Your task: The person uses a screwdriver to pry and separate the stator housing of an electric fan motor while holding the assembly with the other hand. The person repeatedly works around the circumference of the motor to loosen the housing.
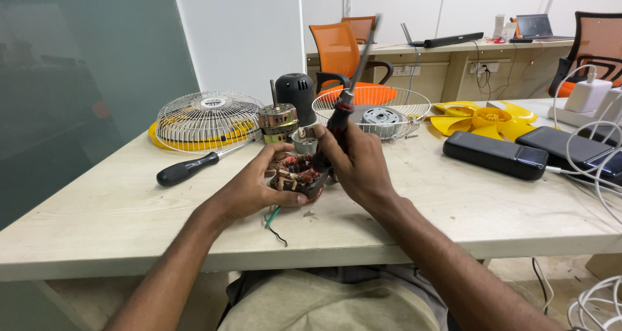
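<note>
Wire guard: chromed fan grille lying flat at the bench's far left, a yellow rim under it; well apart from the hands, no hazard seen.
Spare screwdriver: black handle, shaft pointing toward the guard, loose on the bench just left of the left forearm; an elbow swing could roll it off the near edge.
Left hand: closed under and around the stator, thumb over the top, holding it just above the bench edge.
Stator: round motor core with copper windings and coloured leads, gripped between both hands near the front of the bench; green and black wires hang from it over the edge. A slip of the tool could nick the winding enamel or jab the left palm; the dangling wires could snag and tear at their joints.
Rotor parts: a brass-coloured motor piece with shaft and a black housing stand just behind the hands; a backward jerk could tip them.
Right hand: wrapped around the red-and-black screwdriver, handle end toward the stator, shaft raised and blurred. I cannot tell whether it touches the core. The shaft points up toward the person's face, so a sudden release is a risk.
Second guard: wire basket with a grey disc inside, behind the right hand.
Yellow blade: fan blade, far right.
Black packs: flat cases with white cables, which could catch a sleeve.
</note>
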